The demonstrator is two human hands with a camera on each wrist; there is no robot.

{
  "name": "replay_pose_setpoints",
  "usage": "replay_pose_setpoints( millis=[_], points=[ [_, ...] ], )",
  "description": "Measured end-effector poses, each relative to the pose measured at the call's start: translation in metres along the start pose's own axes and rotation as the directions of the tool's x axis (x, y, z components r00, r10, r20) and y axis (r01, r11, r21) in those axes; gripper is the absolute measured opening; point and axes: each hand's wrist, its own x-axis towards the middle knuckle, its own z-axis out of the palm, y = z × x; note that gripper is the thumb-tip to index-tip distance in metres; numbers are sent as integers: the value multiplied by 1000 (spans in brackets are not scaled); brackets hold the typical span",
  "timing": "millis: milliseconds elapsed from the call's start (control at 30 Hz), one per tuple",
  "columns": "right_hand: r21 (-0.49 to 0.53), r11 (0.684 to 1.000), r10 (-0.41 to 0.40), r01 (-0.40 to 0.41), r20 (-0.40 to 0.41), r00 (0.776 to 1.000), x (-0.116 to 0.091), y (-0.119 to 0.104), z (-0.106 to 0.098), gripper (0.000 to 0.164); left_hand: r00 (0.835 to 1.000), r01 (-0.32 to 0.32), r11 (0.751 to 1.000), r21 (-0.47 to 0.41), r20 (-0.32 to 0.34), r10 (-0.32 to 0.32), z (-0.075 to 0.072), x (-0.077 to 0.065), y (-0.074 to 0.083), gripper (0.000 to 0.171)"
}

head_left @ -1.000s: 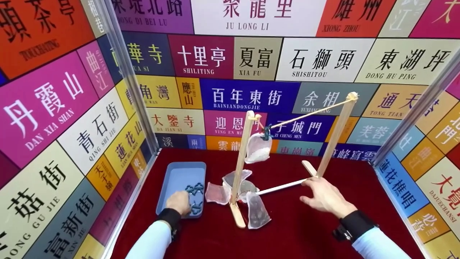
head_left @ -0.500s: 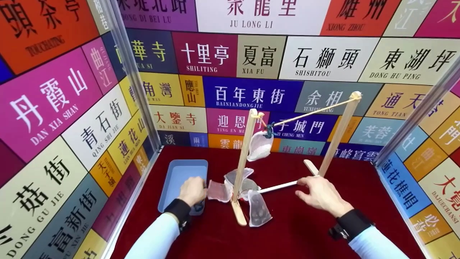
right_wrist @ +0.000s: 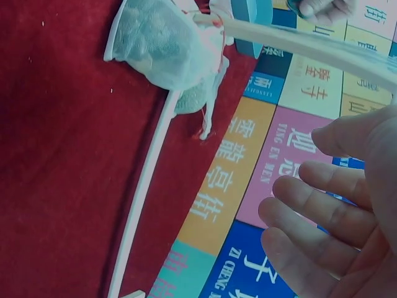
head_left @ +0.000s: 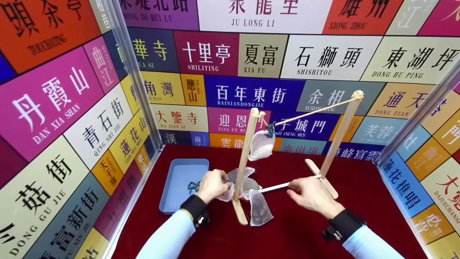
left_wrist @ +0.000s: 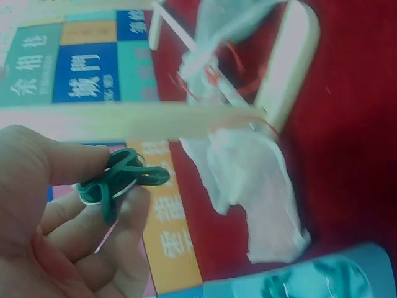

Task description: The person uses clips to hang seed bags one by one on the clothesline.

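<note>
My left hand [head_left: 212, 185] is over the blue tray's right side, beside the left wooden post [head_left: 243, 158]. Between thumb and fingers it pinches a small dark green clip [left_wrist: 124, 177], plain in the left wrist view. My right hand [head_left: 312, 194] hovers by the white crossbar [head_left: 275, 187], fingers loosely bent and holding nothing; the right wrist view shows its bare palm. A string [head_left: 312, 114] runs between the tops of the two posts. From it hangs a white mesh pouch [head_left: 261, 146], fastened by another green clip [head_left: 270, 130].
Several mesh pouches lie around the left post's foot, one [head_left: 260, 208] in front on the red cloth [head_left: 287, 230]. At left stands a blue tray [head_left: 185, 169] with more green clips [head_left: 193, 186]. The right post [head_left: 339, 138] rises behind my right hand. Printed panels enclose the table.
My left hand has come up out of the tray and moved right with a green clip toward the left post. My right hand has shifted slightly left, off the right post's foot.
</note>
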Motion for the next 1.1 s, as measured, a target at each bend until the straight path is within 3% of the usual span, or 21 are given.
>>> replay_pose_setpoints(
  millis=[100, 233, 433, 500, 700, 833, 967, 1100],
  points=[
    [24, 1000, -2, 2, 18, 1000, 1, -5, 5, 10, 1000, -17, 998, -66, -14, 16, 2, -2, 9, 11],
    [45, 999, -26, 24, 41, 999, 3, -12, 11, 10, 999, -46, 985, -169, 16, 49, 6, -3, 19, 12],
    [65, 995, -73, 71, 34, 997, 9, -22, 14, 7, 996, -60, 978, -200, 47, 70, 11, 0, 38, 16],
    [85, 994, -78, 75, 36, 996, 12, -27, 16, 8, 996, -63, 967, -247, 50, 78, 14, 1, 42, 15],
    [180, 981, -87, 68, 104, 991, 19, -41, 24, 27, 994, 14, 893, -449, 102, 35, 25, -3, 59, 4],
    [216, 975, -95, 61, 153, 984, 22, -48, 30, 42, 991, 77, 850, -521, 131, -9, 30, -4, 68, 4],
    [225, 972, -105, 72, 140, 985, 23, -52, 33, 34, 991, 102, 827, -553, 131, -34, 33, -8, 71, 4],
    [227, 970, -113, 90, 92, 989, 23, -52, 34, 19, 984, 153, 762, -629, 172, -55, 34, -13, 70, 6]
  ],
)
